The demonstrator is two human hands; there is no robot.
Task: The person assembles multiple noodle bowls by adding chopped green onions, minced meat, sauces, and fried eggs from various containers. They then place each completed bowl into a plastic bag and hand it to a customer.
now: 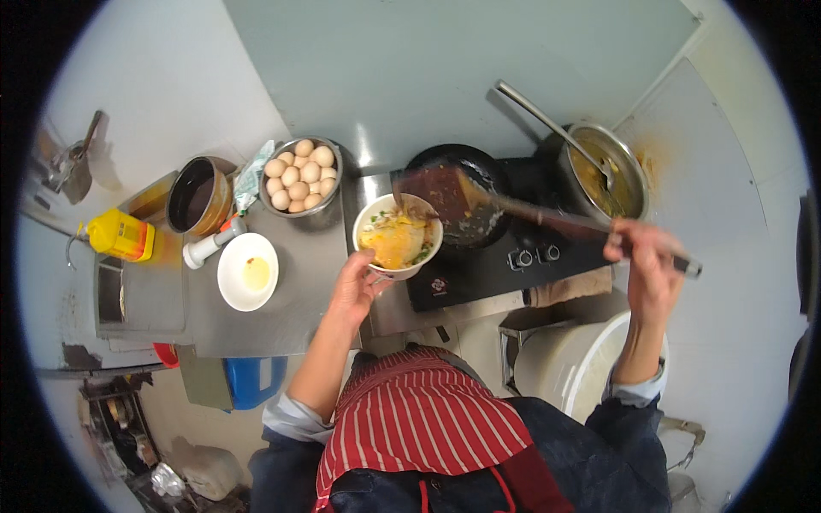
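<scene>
My left hand grips the near left side of a white bowl, thumb at its rim. Yellow egg lies in the bowl over pale food with chopped greens. In my right hand is the dark handle of a long spatula, its shaft slanting up to the left. The blade, smeared by motion, reaches over the bowl's far rim and the left part of a black pan. Small scraps and a wet sheen show inside the pan, which sits on a black cooktop with two knobs.
A metal pot with a ladle stands right of the pan. On the left counter are a metal bowl of eggs, a white bowl, a hand blender, a dark-filled pot and a yellow jug. A large white bucket stands below right.
</scene>
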